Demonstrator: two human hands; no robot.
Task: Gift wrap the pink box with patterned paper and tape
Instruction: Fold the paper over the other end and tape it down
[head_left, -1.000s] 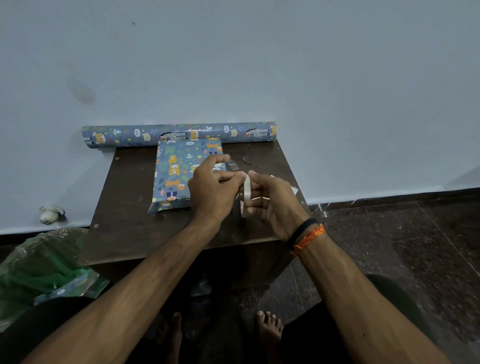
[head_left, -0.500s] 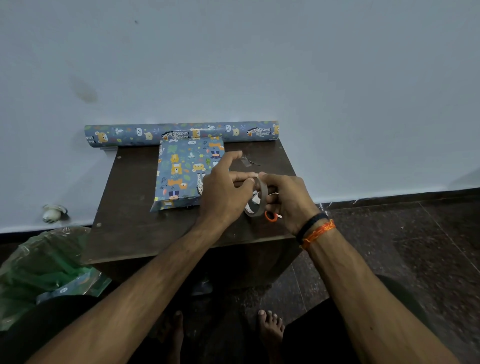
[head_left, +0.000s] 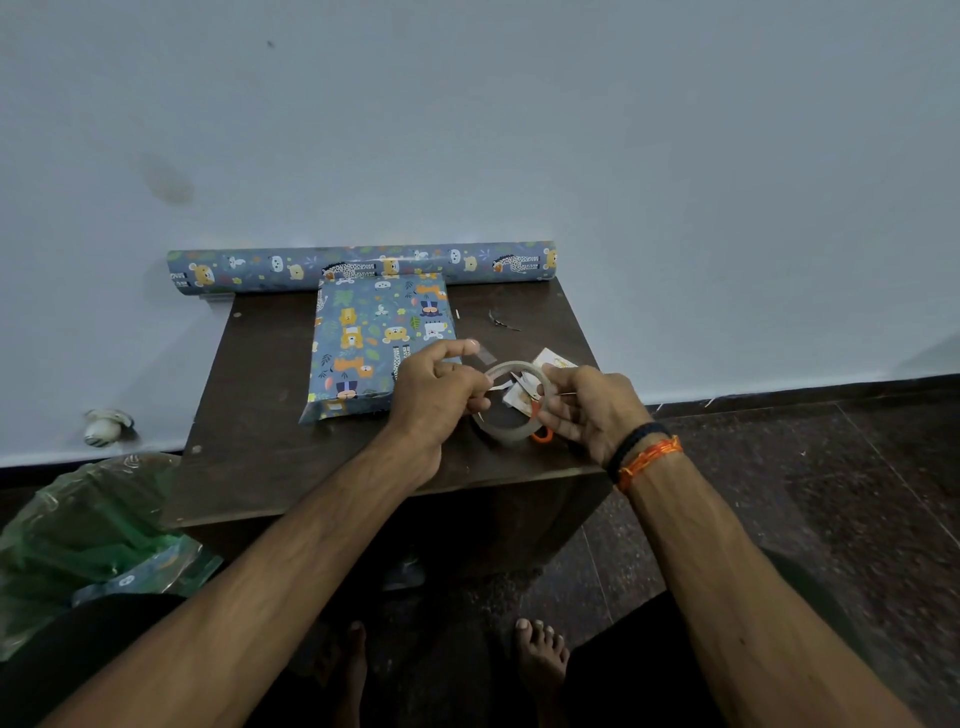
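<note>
Clear tape is now drawn off the roll: a short strip (head_left: 487, 355) hangs stuck to the raised index fingertip of the left hand (head_left: 436, 397), where a second ago both hands were closed together around the tape roll (head_left: 511, 402) seen edge-on. The roll has since turned to show its open ring, and the hands have moved slightly apart.

The right hand (head_left: 589, 410) grips the roll at its right rim, fingers curled around it. The remaining left-hand fingers are curled at the roll's left edge; whether they pinch the roll or the tape end cannot be told.

The box (head_left: 376, 345) lies on the table (head_left: 260, 457), left of the hands, already covered in patterned paper, with its far end against the paper roll (head_left: 358, 266) at the wall. No pink surface is visible.

Scissors with an orange handle (head_left: 541, 435) and paper scraps (head_left: 551, 359) lie beneath the tape roll.

Assessment: the wrapping is largely complete. The freed strip indicates a seam or end flap remains to be fixed. The near end of the box looks loose.
</note>
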